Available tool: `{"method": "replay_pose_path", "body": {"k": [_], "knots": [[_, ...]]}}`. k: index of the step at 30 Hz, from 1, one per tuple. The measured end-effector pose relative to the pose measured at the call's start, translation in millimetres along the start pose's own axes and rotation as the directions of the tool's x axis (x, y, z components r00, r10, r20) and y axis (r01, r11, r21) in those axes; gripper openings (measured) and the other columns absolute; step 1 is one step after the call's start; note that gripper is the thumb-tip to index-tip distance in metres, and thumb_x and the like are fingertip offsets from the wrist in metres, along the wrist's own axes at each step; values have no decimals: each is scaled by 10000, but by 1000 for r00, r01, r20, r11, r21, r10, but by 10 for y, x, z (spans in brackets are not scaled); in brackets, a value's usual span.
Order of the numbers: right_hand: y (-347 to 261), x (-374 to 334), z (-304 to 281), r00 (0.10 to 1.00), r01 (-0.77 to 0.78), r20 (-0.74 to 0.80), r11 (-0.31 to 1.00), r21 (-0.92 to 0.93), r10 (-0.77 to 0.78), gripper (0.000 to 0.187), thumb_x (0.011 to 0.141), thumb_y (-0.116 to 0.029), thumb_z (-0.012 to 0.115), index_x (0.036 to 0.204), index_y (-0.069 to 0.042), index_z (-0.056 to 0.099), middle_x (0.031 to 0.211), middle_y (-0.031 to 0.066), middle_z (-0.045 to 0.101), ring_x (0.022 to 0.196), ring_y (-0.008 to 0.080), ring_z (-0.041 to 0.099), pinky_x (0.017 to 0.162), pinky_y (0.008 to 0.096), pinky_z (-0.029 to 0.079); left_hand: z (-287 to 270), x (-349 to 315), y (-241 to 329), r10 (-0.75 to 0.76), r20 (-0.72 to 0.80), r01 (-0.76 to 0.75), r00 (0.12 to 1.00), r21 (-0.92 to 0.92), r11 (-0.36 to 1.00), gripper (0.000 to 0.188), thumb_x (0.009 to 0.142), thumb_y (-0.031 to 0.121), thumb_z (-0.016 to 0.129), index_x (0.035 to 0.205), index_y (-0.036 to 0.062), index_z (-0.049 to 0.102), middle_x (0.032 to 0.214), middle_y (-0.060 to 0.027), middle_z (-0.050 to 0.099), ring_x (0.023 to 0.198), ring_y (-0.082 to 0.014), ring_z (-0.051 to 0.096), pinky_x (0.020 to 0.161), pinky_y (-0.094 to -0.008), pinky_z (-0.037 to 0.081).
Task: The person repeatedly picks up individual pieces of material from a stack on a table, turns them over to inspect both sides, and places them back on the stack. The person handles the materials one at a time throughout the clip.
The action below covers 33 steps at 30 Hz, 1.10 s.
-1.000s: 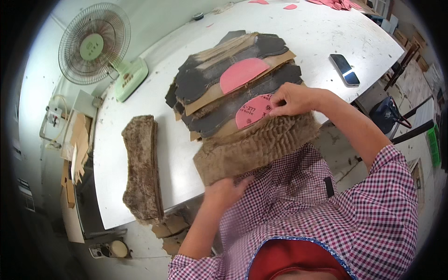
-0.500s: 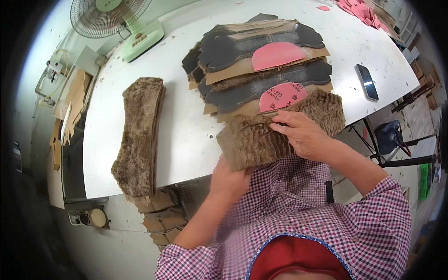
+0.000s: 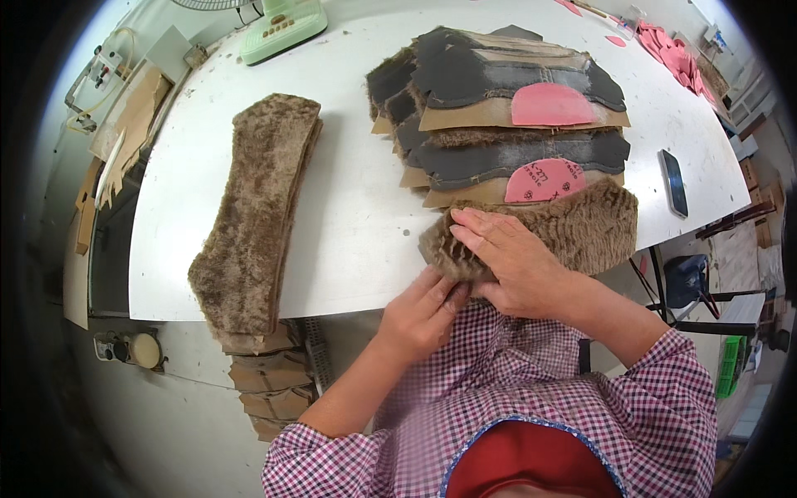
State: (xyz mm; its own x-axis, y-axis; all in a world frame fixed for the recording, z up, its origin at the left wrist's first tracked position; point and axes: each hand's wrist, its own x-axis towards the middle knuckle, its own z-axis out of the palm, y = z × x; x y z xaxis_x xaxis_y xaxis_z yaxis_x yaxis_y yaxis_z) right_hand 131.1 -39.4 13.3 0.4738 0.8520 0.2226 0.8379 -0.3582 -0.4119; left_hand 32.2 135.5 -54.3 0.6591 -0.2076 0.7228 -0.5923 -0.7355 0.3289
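Observation:
A brown fur piece (image 3: 573,222) lies at the table's near edge, its left end bunched up between my hands. My left hand (image 3: 422,314) is closed on the near left edge of this fur, thumb and fingers pinched together. Across its left part lies my right hand (image 3: 519,261), fingers stretched out over the pile and thumb by the near edge. Just beyond are stacked dark grey and fur pieces (image 3: 531,158) with tan layers. Pink half-round patches (image 3: 552,105) sit on them.
A stack of brown fur pieces (image 3: 257,207) stands at the left. A phone (image 3: 674,183) lies near the right edge. Pink scraps (image 3: 677,62) are at the far right, and a pale green fan base (image 3: 286,31) at the far left. Tan pieces (image 3: 270,378) sit below the table edge.
My right hand has slid leftward along the fur, closer to my left hand. The fur's left end has bunched and turned in. The view has shifted, too.

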Motion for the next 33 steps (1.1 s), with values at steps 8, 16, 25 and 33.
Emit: {"method": "replay_pose_path", "body": {"k": [8,16,25,33], "knots": [[70,-34,50,996,56,64,991,125,-65,642,643,102,571,1279,35,507,1354,212,509,1339,356,411,1151,490,261,14,-25,-41,16,-46,-15,999,14,1000,173,673,-24,642,838,-28,693,946,-167,693,995,-347,677,814,-387,583],[9,5,61,996,41,71,984,171,-54,655,635,113,557,1284,45,500,1337,226,514,1327,383,421,1144,538,250,33,-79,-56,20,-37,-21,999,-21,1000,231,658,6,628,871,-67,680,953,-195,681,1001,-370,663,862,-415,564],[-36,-25,112,987,86,133,996,22,-89,584,692,42,556,1271,84,492,1348,237,496,1337,374,404,1154,531,217,-44,-79,-22,-50,-37,43,998,-172,984,299,656,-32,668,953,-1,680,1024,-178,658,1002,-376,650,874,-416,552],[-13,-85,190,992,120,-63,982,143,-112,508,751,-131,634,1203,76,531,1300,236,516,1288,381,440,1152,520,232,-132,1030,196,-540,291,594,790,-580,557,293,977,88,425,1160,-29,622,1102,-133,646,1009,-197,610,918,-276,454]]}}
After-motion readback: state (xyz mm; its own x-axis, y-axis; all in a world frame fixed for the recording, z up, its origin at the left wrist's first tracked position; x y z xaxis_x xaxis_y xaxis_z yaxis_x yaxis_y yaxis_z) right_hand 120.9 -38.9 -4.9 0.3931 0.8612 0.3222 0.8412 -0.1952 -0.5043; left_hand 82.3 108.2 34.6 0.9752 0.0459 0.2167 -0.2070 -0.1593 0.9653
